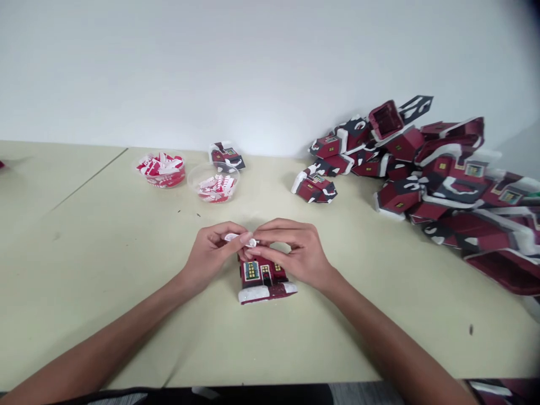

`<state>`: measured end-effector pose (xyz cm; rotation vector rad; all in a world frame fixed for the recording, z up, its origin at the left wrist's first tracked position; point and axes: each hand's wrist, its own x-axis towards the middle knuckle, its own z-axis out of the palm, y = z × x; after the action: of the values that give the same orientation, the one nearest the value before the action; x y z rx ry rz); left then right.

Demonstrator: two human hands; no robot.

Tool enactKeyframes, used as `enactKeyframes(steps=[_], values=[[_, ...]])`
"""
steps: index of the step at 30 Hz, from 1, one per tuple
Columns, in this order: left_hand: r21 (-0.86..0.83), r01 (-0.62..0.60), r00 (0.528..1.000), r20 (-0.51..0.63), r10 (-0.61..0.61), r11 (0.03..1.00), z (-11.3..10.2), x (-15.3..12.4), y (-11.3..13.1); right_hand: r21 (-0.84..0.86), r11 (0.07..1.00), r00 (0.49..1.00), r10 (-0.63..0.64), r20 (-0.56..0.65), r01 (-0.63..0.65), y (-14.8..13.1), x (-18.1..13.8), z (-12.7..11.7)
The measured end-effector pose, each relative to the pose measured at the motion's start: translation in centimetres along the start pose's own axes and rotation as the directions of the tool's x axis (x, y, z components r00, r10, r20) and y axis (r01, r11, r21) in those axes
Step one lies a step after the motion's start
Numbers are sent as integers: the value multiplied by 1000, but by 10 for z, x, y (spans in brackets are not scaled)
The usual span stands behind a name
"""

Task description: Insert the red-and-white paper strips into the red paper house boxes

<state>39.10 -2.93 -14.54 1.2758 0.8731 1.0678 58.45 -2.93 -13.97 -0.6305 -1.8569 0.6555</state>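
A small white piece (pixel 230 237), its kind too small to tell, is pinched in my left hand (pixel 213 250), between thumb and fingers. The fingertips of my right hand (pixel 297 247) close in from the other side and meet at the right end of the piece; what exactly they grip is hard to make out. Directly beneath both hands, a dark red miniature house (pixel 265 273) rests on the table, showing yellow windows, a dark door and a white snowy base. Its upper part is hidden by my fingers.
Behind my hands stand two clear plastic tubs (pixel 161 184) of red-and-white pieces. A single house (pixel 226 157) lies by the wall, another (pixel 315 187) farther right. A large heap of similar houses (pixel 442 180) fills the right side of the table (pixel 126 270).
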Motion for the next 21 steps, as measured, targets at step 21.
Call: enactKeyframes(steps=[21], values=[[10,88,983,161,-89,996,15,-10,12,379,887,948,311,-71,-263,1,-9,-4]])
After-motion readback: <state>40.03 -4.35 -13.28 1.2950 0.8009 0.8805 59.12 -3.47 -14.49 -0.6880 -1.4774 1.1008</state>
